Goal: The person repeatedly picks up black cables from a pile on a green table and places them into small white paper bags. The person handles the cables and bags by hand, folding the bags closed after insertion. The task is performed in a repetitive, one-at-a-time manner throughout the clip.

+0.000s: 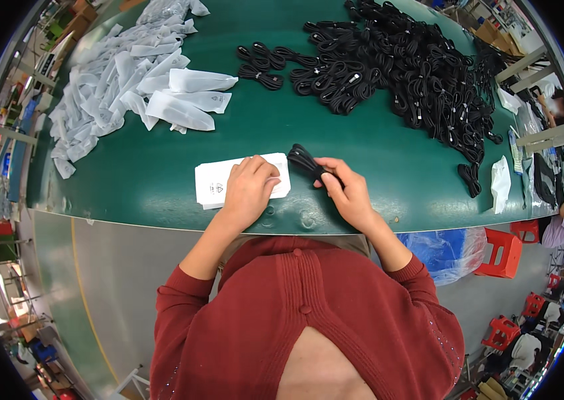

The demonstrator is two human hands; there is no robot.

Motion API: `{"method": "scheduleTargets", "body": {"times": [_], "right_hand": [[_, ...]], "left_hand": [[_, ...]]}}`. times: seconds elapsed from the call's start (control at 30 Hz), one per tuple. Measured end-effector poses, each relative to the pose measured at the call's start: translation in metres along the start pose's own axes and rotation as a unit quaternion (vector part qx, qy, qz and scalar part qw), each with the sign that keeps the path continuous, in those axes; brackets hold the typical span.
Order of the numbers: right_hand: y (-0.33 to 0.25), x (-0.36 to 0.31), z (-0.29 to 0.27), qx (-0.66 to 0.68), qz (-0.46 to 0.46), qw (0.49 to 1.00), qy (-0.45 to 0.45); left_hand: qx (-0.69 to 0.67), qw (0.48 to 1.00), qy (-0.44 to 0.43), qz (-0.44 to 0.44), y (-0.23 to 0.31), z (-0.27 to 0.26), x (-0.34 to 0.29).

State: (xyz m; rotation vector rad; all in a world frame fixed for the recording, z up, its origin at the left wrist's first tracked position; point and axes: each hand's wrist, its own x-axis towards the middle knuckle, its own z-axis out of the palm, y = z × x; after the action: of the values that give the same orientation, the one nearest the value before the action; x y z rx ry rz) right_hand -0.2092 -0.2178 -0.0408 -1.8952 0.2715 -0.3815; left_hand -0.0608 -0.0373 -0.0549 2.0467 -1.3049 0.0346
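A: Left hand (249, 190) lies flat, fingers spread, pinning the white pouch (212, 181) to the green table (149, 173). How will it handle?

B: Thin, light film, likely slippery. Hold it at the mouth, just beside your fingertips.

A: Right hand (347, 192)?

B: Pinched shut on the coiled black cable (307, 162), which juts from your grip towards the pouch mouth. Limp but springy, I judge; grip across the coil's middle.
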Motion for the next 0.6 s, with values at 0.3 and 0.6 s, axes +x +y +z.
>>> {"method": "scheduleTargets", "body": {"times": [0.3,0.6], "right_hand": [[0.002,-0.001,-0.003,-0.115,-0.103,0.987,-0.044],[0.012,0.01,-0.003,0.214,0.252,0.931,-0.154]], "left_hand": [[-0.204,0.972,0.016,-0.114,-0.005,-0.006,-0.002],[-0.123,0.989,0.0,0.086,0.017,-0.02,0.002]]}}
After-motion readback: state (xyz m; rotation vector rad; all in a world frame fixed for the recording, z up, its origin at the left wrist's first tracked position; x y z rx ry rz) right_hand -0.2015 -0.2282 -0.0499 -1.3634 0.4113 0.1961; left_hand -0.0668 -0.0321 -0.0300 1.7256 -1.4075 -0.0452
